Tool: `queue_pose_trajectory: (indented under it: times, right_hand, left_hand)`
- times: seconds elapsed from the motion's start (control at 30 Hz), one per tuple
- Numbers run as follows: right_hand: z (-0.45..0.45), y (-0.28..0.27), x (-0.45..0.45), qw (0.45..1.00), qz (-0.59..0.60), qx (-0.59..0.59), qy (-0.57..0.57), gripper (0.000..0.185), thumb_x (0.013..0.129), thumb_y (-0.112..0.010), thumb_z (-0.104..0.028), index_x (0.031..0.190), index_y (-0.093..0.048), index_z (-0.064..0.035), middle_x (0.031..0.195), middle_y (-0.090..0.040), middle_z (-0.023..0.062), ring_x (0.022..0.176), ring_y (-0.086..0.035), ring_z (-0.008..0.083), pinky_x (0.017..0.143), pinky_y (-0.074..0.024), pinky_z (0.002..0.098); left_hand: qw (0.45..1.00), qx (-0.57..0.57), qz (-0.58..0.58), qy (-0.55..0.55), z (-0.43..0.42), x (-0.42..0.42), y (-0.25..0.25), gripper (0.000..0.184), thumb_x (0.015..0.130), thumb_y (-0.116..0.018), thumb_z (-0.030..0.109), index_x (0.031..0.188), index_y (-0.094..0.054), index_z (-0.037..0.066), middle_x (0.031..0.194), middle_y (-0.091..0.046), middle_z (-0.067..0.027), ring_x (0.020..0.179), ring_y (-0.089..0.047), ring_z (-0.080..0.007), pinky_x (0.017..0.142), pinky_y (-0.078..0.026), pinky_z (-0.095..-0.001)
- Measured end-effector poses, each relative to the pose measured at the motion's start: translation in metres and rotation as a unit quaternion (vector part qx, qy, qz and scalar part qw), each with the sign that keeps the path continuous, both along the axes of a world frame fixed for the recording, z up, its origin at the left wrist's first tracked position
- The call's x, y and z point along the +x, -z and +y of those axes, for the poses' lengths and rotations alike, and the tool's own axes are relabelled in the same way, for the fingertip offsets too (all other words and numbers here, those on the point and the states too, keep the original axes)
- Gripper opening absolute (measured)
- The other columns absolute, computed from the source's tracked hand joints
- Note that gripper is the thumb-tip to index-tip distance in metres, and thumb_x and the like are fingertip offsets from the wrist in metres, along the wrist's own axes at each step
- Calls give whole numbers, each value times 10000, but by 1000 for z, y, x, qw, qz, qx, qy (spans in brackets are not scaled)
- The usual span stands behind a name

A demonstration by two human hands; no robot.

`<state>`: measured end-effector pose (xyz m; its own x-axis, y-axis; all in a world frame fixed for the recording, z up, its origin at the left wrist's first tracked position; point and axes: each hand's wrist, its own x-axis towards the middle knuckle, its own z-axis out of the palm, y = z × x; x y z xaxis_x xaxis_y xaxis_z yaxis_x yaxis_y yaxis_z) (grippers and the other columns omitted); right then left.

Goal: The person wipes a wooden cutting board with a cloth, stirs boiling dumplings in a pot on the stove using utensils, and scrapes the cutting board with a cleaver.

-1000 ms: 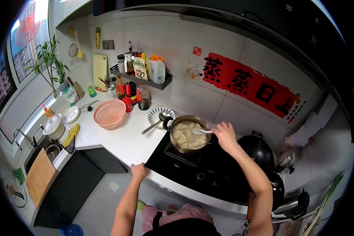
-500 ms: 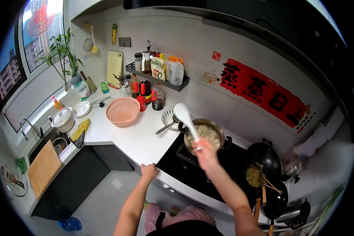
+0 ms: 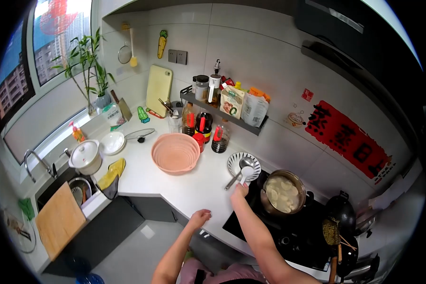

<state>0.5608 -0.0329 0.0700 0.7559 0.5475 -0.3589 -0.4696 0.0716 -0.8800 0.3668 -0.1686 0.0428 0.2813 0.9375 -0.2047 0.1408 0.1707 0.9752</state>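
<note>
Kitchen counter [image 3: 201, 189]: white, mid-frame; pink basin [image 3: 175, 158] near centre.
Right hand [image 3: 240, 190]: right of centre, fingers clamped on white spoon [image 3: 247, 173], over patterned plate [image 3: 233, 164]; contact unclear.
Left hand [image 3: 200, 219]: lower centre, fingers loosely curled, nothing visible held.
Spoon care: keep it level, clear of the obstructing ladle [image 3: 246, 162].
Pot [image 3: 270, 205]: right, on hob [image 3: 312, 232].

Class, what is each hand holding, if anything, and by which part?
The right hand has its grip on the handle of a white spoon; the left hand holds nothing.
</note>
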Motion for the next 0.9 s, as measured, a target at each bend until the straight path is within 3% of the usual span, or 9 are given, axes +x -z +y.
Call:
queue_pose_trajectory:
  times: [0.13, 0.23, 0.3, 0.4, 0.47, 0.53, 0.7, 0.83, 0.9]
  right_hand:
    - [17, 13, -14, 998, -16, -42, 37, 324, 788, -635, -129, 1050, -507, 12, 879, -573, 69, 786, -554, 157, 683, -445, 272]
    - [26, 19, -3, 994, -34, -99, -24, 315, 835, -594, -240, 1048, -514, -21, 863, -579, 70, 726, -558, 173, 645, -453, 306]
    - [37, 23, 8, 981, 58, -184, -23, 341, 878, -512, -343, 1077, -509, -66, 872, -590, 82, 684, -580, 214, 610, -490, 363]
    - [62, 60, 32, 975, 132, -167, -57, 373, 893, -461, -385, 1129, -485, -97, 907, -598, 106, 684, -610, 253, 593, -526, 435]
    - [71, 71, 34, 982, 134, -128, -22, 319, 898, -449, -340, 1088, -482, -86, 910, -578, 119, 673, -620, 252, 553, -563, 406]
    - [75, 76, 33, 985, 152, 80, -22, 293, 913, -407, -235, 1141, -446, -56, 976, -573, 141, 685, -618, 262, 595, -575, 397]
    - [47, 65, 27, 991, 116, 58, -18, 252, 908, -422, -172, 1118, -482, -47, 909, -602, 107, 686, -621, 251, 562, -554, 364]
    - [5, 34, 7, 995, 74, 51, -38, 197, 873, -468, -113, 1042, -537, -38, 824, -610, 73, 614, -596, 179, 453, -480, 291]
    - [-21, 6, -8, 996, 27, 42, -80, 190, 860, -479, -106, 1025, -544, -37, 790, -602, 60, 587, -577, 163, 425, -440, 283]
  left_hand:
    - [993, -19, -110, -36, 79, -5, -15, 292, 905, -484, 179, 1048, -572, -60, 881, -645, -115, 788, -610, -158, 721, -494, -273]
    - [987, -94, -130, -23, 130, 10, -43, 291, 911, -487, 191, 1047, -575, -50, 868, -635, -108, 759, -601, -154, 680, -502, -270]
    - [987, -102, -125, 14, 147, 23, -41, 295, 913, -486, 196, 1053, -572, -49, 875, -629, -109, 767, -601, -156, 678, -505, -271]
    - [987, -113, -94, 68, 162, 41, -51, 300, 915, -478, 191, 1075, -558, -50, 911, -612, -114, 792, -599, -160, 681, -514, -278]
    - [986, -89, -119, 71, 162, 49, -53, 304, 918, -465, 188, 1087, -547, -51, 930, -608, -116, 806, -598, -164, 702, -517, -280]
    - [985, -93, -126, 76, 161, 55, -46, 304, 919, -454, 186, 1097, -538, -46, 942, -605, -113, 811, -595, -162, 715, -516, -275]
    - [988, -11, -135, 77, 143, 60, -18, 316, 926, -446, 216, 1099, -542, -30, 900, -617, -103, 800, -596, -151, 723, -505, -288]
    - [992, -6, -68, 105, 101, 24, -67, 347, 929, -444, 251, 1102, -537, -35, 849, -630, -93, 767, -601, -153, 715, -494, -295]
    - [987, -67, -75, 123, 80, 0, -77, 380, 932, -447, 295, 1117, -529, -27, 817, -637, -85, 729, -602, -147, 688, -475, -269]
